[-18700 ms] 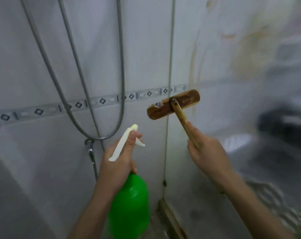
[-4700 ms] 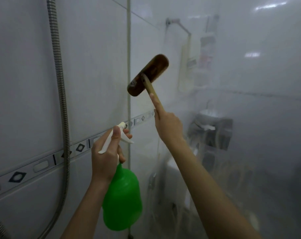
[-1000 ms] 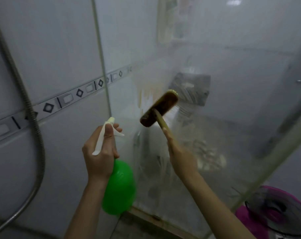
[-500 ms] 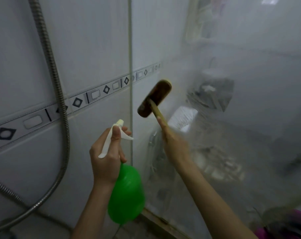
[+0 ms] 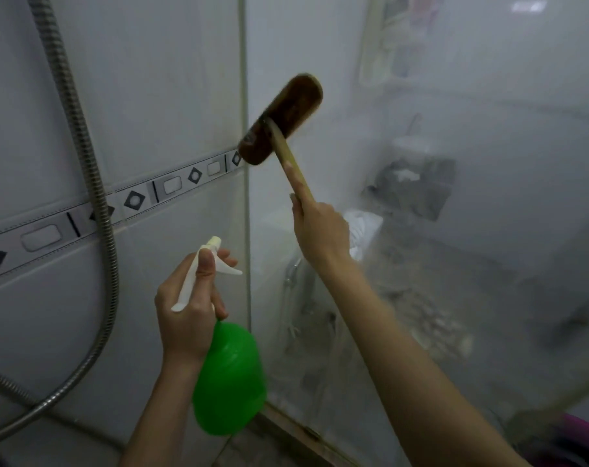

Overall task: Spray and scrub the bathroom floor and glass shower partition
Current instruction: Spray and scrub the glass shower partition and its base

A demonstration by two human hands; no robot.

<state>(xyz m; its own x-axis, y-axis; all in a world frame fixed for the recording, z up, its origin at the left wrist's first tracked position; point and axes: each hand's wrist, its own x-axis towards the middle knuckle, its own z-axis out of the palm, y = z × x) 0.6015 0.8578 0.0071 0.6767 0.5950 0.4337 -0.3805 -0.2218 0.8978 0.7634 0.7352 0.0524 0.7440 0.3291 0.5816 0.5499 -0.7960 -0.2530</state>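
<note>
My right hand grips the wooden handle of a brown scrub brush, index finger laid along the handle. The brush head presses against the wet, foggy glass shower partition near its left edge, above hand height. My left hand holds a green spray bottle by its white trigger head, thumb on top, nozzle toward the glass. The bottle hangs low in front of the white tiled wall.
A metal shower hose loops down the tiled wall at left. The partition's bottom frame runs along the floor at the bottom. A pink basin shows at the lower right corner. Blurred items show behind the glass.
The brush has moved up the glass from about waist-level to higher, near the tile border strip. My left hand with the spray bottle has stayed about where it was.
</note>
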